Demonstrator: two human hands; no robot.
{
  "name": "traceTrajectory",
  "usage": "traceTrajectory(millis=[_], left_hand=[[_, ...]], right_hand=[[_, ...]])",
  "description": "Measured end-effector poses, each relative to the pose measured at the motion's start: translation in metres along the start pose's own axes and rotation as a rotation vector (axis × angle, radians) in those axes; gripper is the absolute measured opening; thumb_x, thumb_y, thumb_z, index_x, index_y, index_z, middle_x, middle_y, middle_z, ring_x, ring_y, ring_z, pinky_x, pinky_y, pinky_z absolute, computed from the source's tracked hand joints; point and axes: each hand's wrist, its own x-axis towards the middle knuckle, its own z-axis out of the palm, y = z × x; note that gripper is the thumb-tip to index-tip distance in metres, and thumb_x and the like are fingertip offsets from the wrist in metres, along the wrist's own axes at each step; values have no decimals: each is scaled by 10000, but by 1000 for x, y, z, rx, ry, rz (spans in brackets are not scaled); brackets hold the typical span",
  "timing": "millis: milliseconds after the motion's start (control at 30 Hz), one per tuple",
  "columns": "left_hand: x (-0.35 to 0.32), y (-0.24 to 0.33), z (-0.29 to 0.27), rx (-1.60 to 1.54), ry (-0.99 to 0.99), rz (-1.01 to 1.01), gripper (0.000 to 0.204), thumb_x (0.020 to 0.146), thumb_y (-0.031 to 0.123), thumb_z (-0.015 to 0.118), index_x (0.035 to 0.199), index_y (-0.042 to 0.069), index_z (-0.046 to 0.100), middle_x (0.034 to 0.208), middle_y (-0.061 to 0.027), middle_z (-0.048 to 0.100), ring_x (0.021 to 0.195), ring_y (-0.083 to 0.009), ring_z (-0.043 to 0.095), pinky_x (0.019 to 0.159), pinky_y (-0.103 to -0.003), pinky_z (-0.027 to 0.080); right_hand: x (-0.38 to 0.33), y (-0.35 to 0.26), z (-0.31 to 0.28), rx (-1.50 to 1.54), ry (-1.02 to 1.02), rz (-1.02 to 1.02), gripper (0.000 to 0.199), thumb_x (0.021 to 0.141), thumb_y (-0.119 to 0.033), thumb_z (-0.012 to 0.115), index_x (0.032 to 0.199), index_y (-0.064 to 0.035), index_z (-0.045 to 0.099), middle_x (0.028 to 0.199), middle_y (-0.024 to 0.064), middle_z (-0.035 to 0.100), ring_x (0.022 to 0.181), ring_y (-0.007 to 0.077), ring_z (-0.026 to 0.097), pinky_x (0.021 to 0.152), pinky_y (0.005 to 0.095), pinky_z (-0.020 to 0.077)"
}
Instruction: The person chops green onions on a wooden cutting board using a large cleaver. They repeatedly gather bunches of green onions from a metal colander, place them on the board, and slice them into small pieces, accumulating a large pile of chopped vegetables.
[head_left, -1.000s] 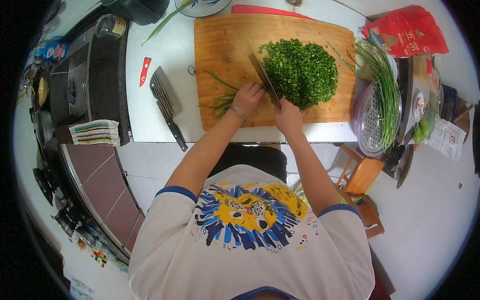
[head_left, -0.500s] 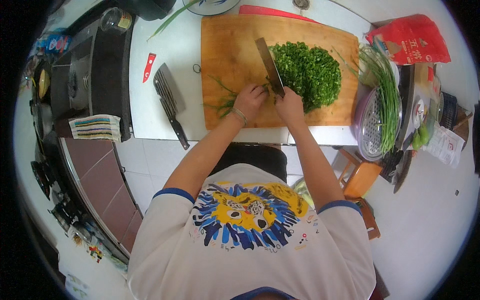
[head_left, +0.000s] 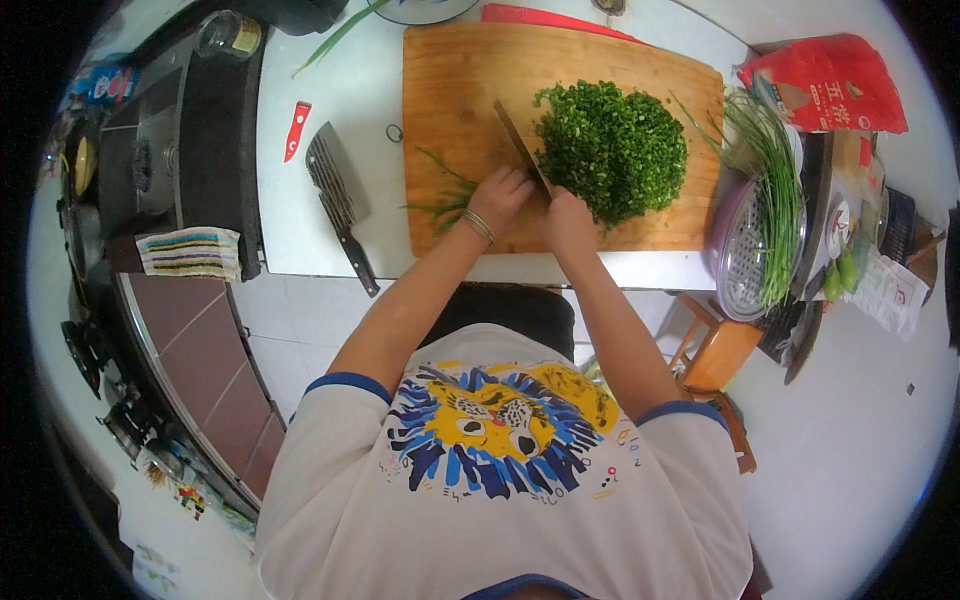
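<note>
On a wooden cutting board (head_left: 470,70), my right hand (head_left: 570,220) grips the handle of a knife (head_left: 521,146), its blade slanting away to the far left. My left hand (head_left: 501,199), with bracelets at its wrist, is closed over a bunch of green chives just left of the blade. The long ends of these chives (head_left: 437,197) stick out to the left; the part under my fingers is hidden. A large heap of chopped chives (head_left: 610,150) lies right of the knife.
Left of the board lie a cleaver (head_left: 340,210) with a dark handle and a red-handled tool (head_left: 297,131). On the right, whole chives (head_left: 775,220) rest over a purple-rimmed colander (head_left: 738,270). A red bag (head_left: 830,85) stands behind it. A wooden stool (head_left: 722,355) is below the counter.
The knife and my right hand have shifted a little left, away from the chopped heap. The blade leans further left. My left hand stays nearly in place.
</note>
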Motion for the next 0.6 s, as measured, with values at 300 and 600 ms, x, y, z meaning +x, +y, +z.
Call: traceTrajectory(millis=[300, 600], left_hand=[[-3, 8, -11, 42, 4, 41, 318, 659, 55, 565, 965, 18, 645, 956, -107, 579, 872, -259, 550, 771, -344, 490], [7, 8, 10, -31, 58, -47, 229, 643, 41, 585, 864, 20, 640, 868, -104, 573, 820, -256, 564, 688, -335, 498]], right_hand=[[9, 16, -20, 187, 166, -21, 195, 820, -158, 552, 943, -9, 578, 855, 241, 637, 829, 416, 614, 714, 481, 500], [-20, 20, -14, 110, 159, -30, 148, 827, -159, 520, 880, -24, 550, 774, 250, 620, 761, 435, 606, 676, 514, 484]])
